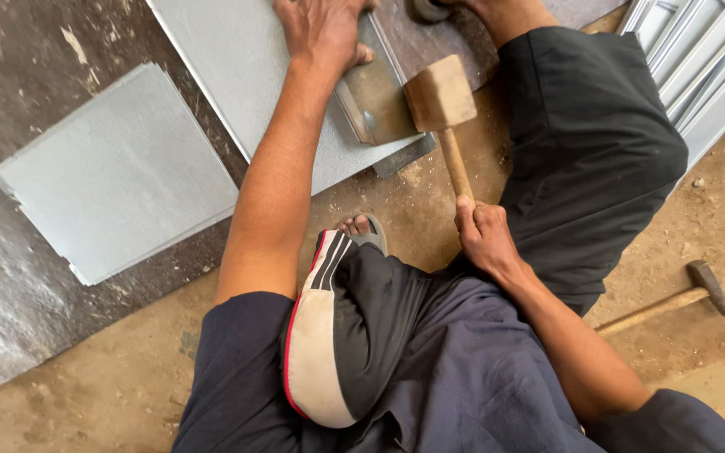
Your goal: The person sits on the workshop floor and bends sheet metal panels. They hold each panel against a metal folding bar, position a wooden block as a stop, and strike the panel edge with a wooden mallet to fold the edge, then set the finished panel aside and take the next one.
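Note:
My right hand point(484, 236) grips the handle of a wooden mallet point(440, 99), whose block head hangs just over the near edge of a grey metal sheet point(237, 59). My left hand point(322, 29) presses flat on that sheet beside a folded metal strip point(375, 88). My knee in dark shorts with a white and red stripe point(337, 335) sits between my arms, and the toes of my foot point(361, 226) show beyond it.
A second grey metal sheet point(119, 172) lies to the left on a dark steel plate point(10, 277). A hammer with a wooden handle point(673, 300) rests on the dirt floor at right. Several stacked metal profiles point(702, 50) fill the top right corner.

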